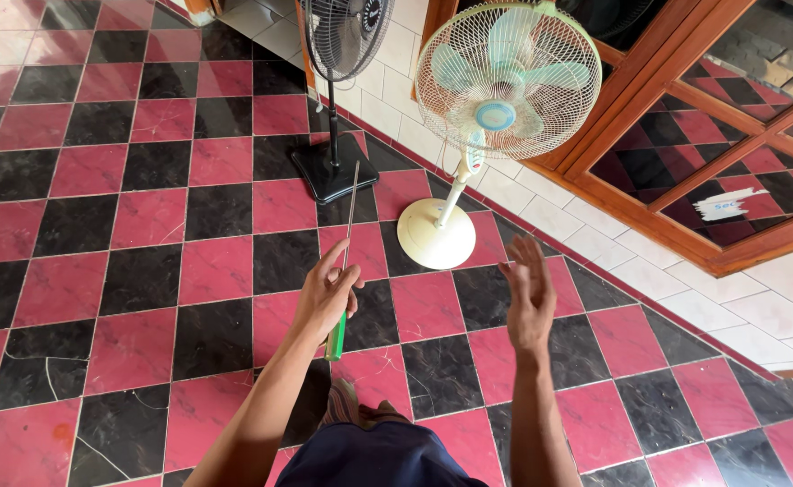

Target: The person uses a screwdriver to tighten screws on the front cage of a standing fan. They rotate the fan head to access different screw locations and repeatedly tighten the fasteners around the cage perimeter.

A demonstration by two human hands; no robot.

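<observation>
My left hand [327, 293] grips a long screwdriver [349, 216] by its green handle, with the thin metal shaft pointing away from me toward the fans. My right hand [529, 298] is raised beside it, empty, fingers spread and palm turned inward. Ahead of both hands stands a cream pedestal fan [496, 86] with pale teal blades on a round base [434, 234]. It is an arm's length beyond my fingers.
A black pedestal fan [342, 36] on a square base [333, 171] stands left of the cream one. A white tiled wall and a wooden-framed glass door [685, 144] run along the right. The floor is red and black checkered tile. My knee in dark shorts [378, 455] shows below.
</observation>
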